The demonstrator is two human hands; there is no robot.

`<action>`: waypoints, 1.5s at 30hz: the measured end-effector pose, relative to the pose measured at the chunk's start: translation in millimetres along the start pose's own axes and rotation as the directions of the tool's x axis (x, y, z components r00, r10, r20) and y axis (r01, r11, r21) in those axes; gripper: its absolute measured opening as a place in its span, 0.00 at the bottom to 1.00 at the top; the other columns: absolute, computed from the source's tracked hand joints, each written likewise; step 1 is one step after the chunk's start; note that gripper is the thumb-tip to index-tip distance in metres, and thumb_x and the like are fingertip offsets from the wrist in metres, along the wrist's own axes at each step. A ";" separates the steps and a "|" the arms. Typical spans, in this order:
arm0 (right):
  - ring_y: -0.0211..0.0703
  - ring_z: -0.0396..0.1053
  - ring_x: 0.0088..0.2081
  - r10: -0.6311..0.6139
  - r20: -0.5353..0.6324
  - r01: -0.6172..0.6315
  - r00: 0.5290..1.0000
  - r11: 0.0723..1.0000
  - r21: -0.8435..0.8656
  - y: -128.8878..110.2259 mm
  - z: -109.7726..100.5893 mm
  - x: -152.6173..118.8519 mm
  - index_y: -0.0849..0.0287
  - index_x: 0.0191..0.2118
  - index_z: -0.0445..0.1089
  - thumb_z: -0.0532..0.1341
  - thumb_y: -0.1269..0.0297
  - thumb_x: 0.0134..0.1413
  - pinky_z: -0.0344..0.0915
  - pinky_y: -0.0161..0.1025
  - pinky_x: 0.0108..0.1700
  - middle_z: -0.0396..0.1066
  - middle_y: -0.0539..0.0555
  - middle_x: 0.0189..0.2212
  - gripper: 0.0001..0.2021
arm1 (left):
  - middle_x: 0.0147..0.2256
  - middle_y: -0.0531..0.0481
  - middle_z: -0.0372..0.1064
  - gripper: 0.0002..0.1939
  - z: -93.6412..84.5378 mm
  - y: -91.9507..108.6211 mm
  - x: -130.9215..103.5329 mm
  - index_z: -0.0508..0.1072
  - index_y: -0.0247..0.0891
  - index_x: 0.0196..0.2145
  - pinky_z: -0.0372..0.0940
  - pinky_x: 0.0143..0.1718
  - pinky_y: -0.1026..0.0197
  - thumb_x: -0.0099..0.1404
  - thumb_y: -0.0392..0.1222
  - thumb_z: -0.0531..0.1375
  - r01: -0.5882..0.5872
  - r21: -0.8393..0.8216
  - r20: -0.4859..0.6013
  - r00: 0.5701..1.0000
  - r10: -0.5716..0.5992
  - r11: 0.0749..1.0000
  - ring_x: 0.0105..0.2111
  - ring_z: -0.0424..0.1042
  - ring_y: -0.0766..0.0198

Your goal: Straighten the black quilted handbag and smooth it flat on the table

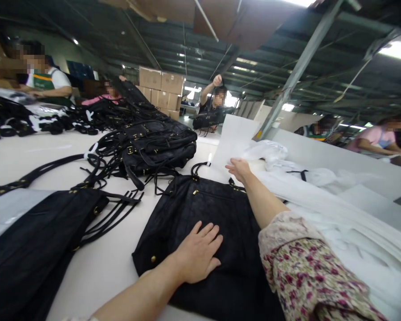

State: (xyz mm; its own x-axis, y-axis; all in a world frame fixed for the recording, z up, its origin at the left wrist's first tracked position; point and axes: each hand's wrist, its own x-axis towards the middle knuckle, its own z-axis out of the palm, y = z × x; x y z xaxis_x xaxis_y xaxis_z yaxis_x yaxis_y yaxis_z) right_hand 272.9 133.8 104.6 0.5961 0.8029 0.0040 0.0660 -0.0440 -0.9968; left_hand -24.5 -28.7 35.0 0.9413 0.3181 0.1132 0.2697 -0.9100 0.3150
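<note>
A black handbag (220,209) with a zipped pocket and brass-coloured fittings lies flat on the white table in front of me. My left hand (200,254) rests flat on its front, fingers spread. Beyond the bag's top edge, my right hand (239,169) reaches out with its fingers extended, just in front of a white sheet (234,136) that stands up from the table. Whether those fingertips touch the sheet I cannot tell. The bag's handle (198,168) loops out at the top, with a white wrap on it.
A second black bag (33,249) lies at left with a pale sheet on it. Black bags (157,142) are piled behind. White wrapping material (321,200) covers the right side. Cartons (162,89) are stacked farther back. Several co-workers stand around, one (215,102) with a raised arm.
</note>
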 end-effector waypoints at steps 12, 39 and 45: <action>0.52 0.70 0.49 0.063 0.167 0.015 0.984 0.903 -0.430 -28.2 -59.0 -147.0 0.59 0.54 0.62 0.52 0.46 0.61 0.73 0.47 0.39 0.61 0.66 0.57 0.25 | 0.61 0.41 0.60 0.20 -5.0 10.0 -7.0 0.67 0.40 0.56 0.55 0.62 0.44 0.69 0.47 0.56 0.103 0.033 -0.090 0.991 -0.099 0.994 0.61 0.59 0.48; 0.52 0.65 0.41 -0.096 0.482 0.490 0.871 0.247 -0.836 38.0 -159.4 -299.3 0.57 0.40 0.68 0.76 0.58 0.32 0.61 0.45 0.43 0.69 0.53 0.37 0.27 | 0.42 0.42 0.68 0.12 -25.6 28.4 -81.4 0.71 0.37 0.43 0.60 0.49 0.43 0.70 0.46 0.54 0.393 0.246 -0.132 0.919 -0.371 0.886 0.43 0.66 0.48; 0.52 0.64 0.48 0.100 0.585 0.513 0.805 0.380 -0.770 14.9 -158.9 -304.6 0.54 0.43 0.70 0.72 0.55 0.40 0.56 0.48 0.55 0.70 0.52 0.40 0.23 | 0.43 0.42 0.68 0.15 -31.7 20.7 -86.8 0.69 0.38 0.48 0.58 0.53 0.41 0.68 0.47 0.55 0.314 0.289 -0.079 0.949 -0.305 0.904 0.45 0.67 0.47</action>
State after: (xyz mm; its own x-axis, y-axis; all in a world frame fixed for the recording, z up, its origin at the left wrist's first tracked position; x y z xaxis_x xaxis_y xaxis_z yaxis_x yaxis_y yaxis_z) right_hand 219.5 -205.9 101.2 0.0184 0.9896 -0.1425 0.9469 -0.0630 -0.3152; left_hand -107.0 -66.7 61.5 0.7951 0.6003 0.0858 0.5986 -0.7996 0.0480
